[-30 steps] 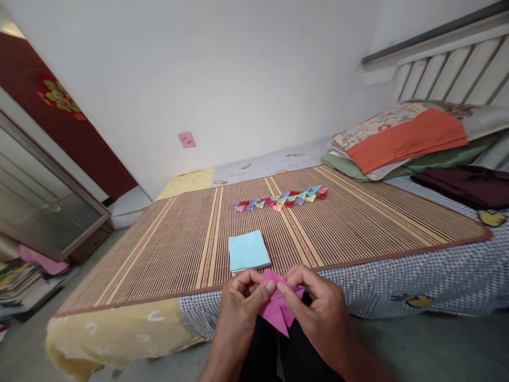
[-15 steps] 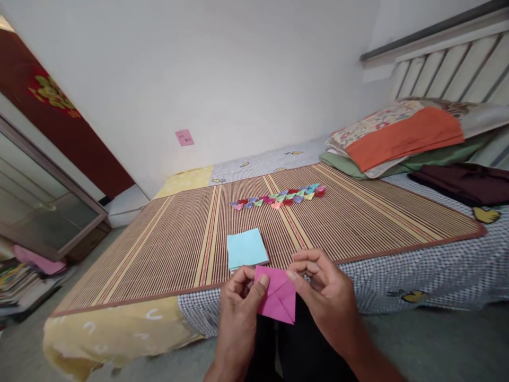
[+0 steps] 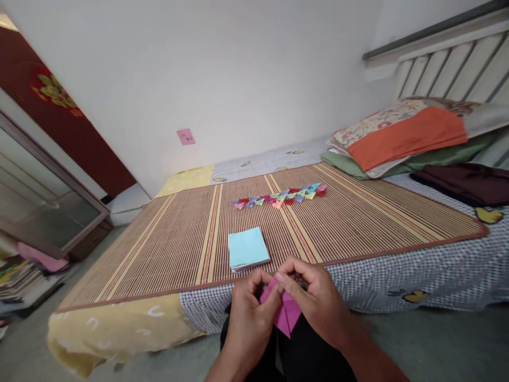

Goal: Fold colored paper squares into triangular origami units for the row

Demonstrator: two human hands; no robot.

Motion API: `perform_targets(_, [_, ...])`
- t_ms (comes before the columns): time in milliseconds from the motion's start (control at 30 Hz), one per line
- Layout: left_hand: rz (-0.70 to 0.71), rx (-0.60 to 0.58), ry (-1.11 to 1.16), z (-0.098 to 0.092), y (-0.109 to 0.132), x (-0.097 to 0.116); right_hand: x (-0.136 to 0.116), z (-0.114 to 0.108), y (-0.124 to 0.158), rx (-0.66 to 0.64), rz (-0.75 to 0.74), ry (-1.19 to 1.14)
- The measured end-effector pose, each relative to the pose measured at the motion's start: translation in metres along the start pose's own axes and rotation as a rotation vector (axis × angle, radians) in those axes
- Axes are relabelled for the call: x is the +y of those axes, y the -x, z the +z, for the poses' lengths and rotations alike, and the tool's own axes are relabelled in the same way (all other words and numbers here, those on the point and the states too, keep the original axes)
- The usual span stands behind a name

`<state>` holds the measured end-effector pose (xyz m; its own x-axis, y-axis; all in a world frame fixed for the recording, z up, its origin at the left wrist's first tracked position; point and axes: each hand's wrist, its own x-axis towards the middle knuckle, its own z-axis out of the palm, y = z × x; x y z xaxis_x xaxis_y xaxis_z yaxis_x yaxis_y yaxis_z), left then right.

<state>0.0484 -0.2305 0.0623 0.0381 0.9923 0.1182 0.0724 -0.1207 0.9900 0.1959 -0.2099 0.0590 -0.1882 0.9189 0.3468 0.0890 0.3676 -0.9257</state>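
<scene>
A folded sheet of magenta origami paper (image 3: 287, 316) hangs between my two hands, above my lap, one corner pointing down. My left hand (image 3: 254, 310) pinches its upper left part between thumb and fingers. On the upper right edge, my right hand (image 3: 314, 297) pinches the paper as well, its thumb close to the left thumb. The fingers hide the paper's top. Just beyond my hands, a stack of square paper (image 3: 248, 248) with a light blue sheet on top lies on the mat. Farther back sits a row of small folded paper pieces (image 3: 278, 197) in several colours.
A striped bamboo mat (image 3: 178, 249) covers the bed. Pillows (image 3: 409, 140) and a dark folded cloth (image 3: 461, 183) lie at the right by the headboard (image 3: 457, 66). Books and papers (image 3: 24, 278) are piled at the far left. A pink note (image 3: 185, 136) sticks to the wall.
The magenta paper has turned so a corner points down. My right hand has moved left and closed on its upper edge, and both thumbs are now close together.
</scene>
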Motion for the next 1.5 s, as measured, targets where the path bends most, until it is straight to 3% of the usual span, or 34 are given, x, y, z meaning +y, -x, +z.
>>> perform_targets(233, [-0.134,-0.044,0.150,0.005,0.004,0.006,0.008,0.002,0.001,0.084,-0.007,0.023])
perform_targets(500, [-0.108,-0.107,0.129,0.001,0.010,0.001,0.011,0.001,0.002,0.172,-0.144,0.145])
perform_targets(767, [-0.145,-0.178,0.127,-0.017,0.008,0.004,0.009,-0.016,-0.004,0.169,-0.174,0.192])
perform_targets(967, [-0.193,-0.241,0.123,-0.016,-0.002,0.011,0.002,-0.011,-0.003,-0.027,-0.116,0.128])
perform_targets(1100, [-0.199,-0.252,0.196,-0.006,-0.005,0.008,0.000,-0.008,-0.001,-0.070,-0.050,0.041])
perform_targets(1200, [-0.213,-0.203,0.245,-0.002,-0.005,0.006,0.006,-0.012,-0.001,-0.077,0.061,-0.085])
perform_targets(1333, [-0.213,-0.087,0.331,-0.002,-0.006,0.004,0.012,-0.015,0.001,-0.195,0.223,-0.292])
perform_targets(1500, [-0.203,-0.087,0.399,-0.001,-0.001,0.002,0.010,-0.012,0.007,-0.180,0.202,-0.302])
